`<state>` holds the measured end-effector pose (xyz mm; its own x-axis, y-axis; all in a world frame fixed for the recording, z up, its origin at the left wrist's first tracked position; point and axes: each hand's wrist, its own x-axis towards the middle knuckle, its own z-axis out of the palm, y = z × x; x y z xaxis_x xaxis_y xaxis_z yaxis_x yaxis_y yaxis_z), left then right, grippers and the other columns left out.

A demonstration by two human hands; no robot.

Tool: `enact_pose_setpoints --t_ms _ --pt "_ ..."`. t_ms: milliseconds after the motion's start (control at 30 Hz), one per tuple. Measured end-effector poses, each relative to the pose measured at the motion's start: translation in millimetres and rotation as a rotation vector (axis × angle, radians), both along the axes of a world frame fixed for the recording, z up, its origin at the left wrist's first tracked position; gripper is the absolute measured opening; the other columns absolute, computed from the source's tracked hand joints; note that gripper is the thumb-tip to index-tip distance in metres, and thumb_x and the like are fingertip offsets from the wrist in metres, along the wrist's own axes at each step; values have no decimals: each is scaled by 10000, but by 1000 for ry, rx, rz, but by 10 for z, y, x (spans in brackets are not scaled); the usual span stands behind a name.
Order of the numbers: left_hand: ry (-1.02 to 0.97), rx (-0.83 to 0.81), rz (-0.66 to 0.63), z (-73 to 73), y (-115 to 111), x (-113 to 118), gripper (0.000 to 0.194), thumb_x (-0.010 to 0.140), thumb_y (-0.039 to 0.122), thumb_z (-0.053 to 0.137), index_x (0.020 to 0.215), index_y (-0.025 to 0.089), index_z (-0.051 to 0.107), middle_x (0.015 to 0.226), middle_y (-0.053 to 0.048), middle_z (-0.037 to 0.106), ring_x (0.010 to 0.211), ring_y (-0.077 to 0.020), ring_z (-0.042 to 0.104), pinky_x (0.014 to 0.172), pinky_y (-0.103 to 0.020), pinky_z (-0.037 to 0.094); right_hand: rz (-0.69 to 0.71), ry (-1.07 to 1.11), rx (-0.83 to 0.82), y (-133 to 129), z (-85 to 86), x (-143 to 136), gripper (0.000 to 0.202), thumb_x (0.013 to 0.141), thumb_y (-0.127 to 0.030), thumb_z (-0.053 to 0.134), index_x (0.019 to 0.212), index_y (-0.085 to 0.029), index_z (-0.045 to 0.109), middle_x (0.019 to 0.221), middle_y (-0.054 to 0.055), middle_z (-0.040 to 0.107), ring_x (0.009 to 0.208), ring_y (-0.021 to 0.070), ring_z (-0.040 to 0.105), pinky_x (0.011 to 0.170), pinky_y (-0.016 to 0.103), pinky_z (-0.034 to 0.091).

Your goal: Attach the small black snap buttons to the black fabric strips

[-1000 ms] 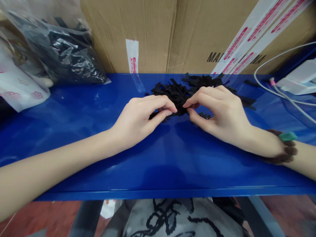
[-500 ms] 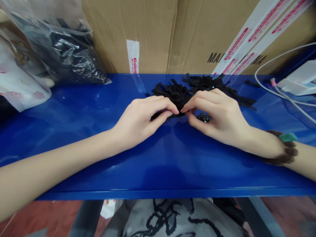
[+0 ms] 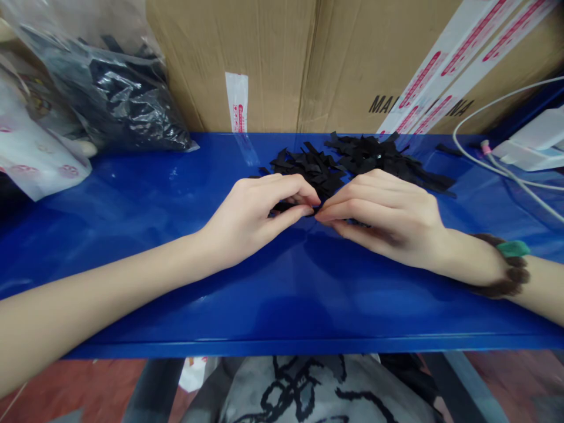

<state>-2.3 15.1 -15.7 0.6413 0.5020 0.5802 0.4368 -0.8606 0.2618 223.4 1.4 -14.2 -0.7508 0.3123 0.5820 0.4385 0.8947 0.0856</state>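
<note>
My left hand is closed in a pinch on a black fabric strip, whose dark length shows between thumb and forefinger. Beside it, my right hand has its fingers pressed together, the tips meeting the left fingertips near the strip's end. What the right fingertips hold is too small to make out. Just behind the hands lies a loose heap of cut black strips. A second black heap, with a small shiny spot in it, spreads behind my right hand. Dark bits under the right palm are mostly hidden.
The blue tabletop has a raised front edge. A large cardboard box stands along the back. Clear plastic bags, one with black material, sit at the left. A white cable and a white device are at the right.
My right hand has turned over and moved slightly left and down, closing its fingers and covering the small black shiny pieces beneath it. The left thumb has stretched a little to the right.
</note>
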Motion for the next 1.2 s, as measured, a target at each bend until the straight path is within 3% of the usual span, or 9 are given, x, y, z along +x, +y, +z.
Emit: enact_pose_setpoints --t_ms 533,767,967,1200 --pt "-12 25 -18 5 -11 7 90 883 121 598 945 162 649 879 56 708 796 -39 656 760 -113 480 -104 88 -23 17 -26 -1 13 865 -170 596 871 -182 601 832 30 670 755 159 611 668 319 428" --pt "-12 20 2 9 -9 6 92 895 131 579 942 168 650 895 46 715 801 -57 665 772 -148 496 -206 182 3 -1 -36 -23 153 775 -90 624 780 -211 530 731 -13 640 682 149 592 671 317 425" --pt "-1 -5 10 12 -7 13 105 904 147 562 953 182 648 907 33 720 801 -76 670 760 -175 509 -91 10 -42 14 -13 -16 87 878 -188 552 793 -206 559 760 -4 656 701 142 589 673 314 407" --pt "5 -24 9 19 -37 16 120 904 135 552 954 185 650 900 34 720 798 -74 670 758 -174 507 -139 52 -23 29 -23 -10 73 874 -185 562 803 -183 577 750 14 651 708 144 603 678 311 400"
